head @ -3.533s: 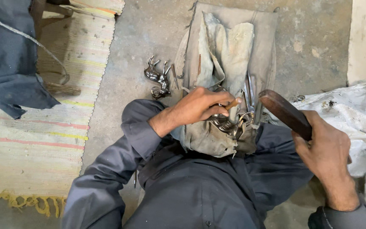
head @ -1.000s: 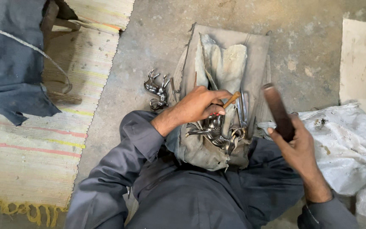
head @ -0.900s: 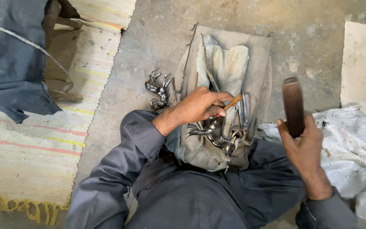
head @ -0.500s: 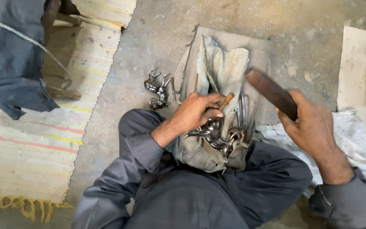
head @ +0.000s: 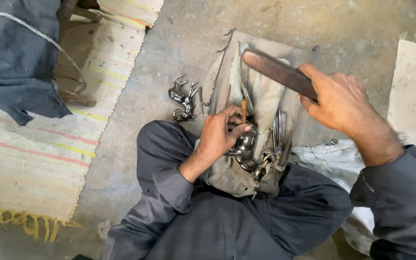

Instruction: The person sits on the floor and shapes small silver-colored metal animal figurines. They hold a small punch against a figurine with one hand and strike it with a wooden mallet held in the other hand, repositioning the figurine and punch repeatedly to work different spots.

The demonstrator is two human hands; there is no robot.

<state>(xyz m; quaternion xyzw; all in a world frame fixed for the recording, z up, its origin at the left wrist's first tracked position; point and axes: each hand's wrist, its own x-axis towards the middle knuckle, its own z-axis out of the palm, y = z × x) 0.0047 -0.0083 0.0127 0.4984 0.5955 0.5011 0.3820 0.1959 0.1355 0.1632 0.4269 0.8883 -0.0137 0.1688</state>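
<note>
At eleven o'clock lies a dark blue cloth (head: 13,62) on a cream woven mat with pink and yellow stripes (head: 39,154). At centre, shiny silver metal figure (head: 242,147) on grey-beige cloth (head: 266,96); dark brown wooden stick (head: 278,72).

Dark grey long sleeves, matching trousers

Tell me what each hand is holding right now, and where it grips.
Left hand pinches a thin punch by its shaft, against a shiny metal piece. Right hand grips a dark wooden mallet at one end.

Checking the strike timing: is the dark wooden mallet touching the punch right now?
Apart. The head view shows the mallet raised in the right hand, with cloth visible between it and the punch held by the left hand.
</note>
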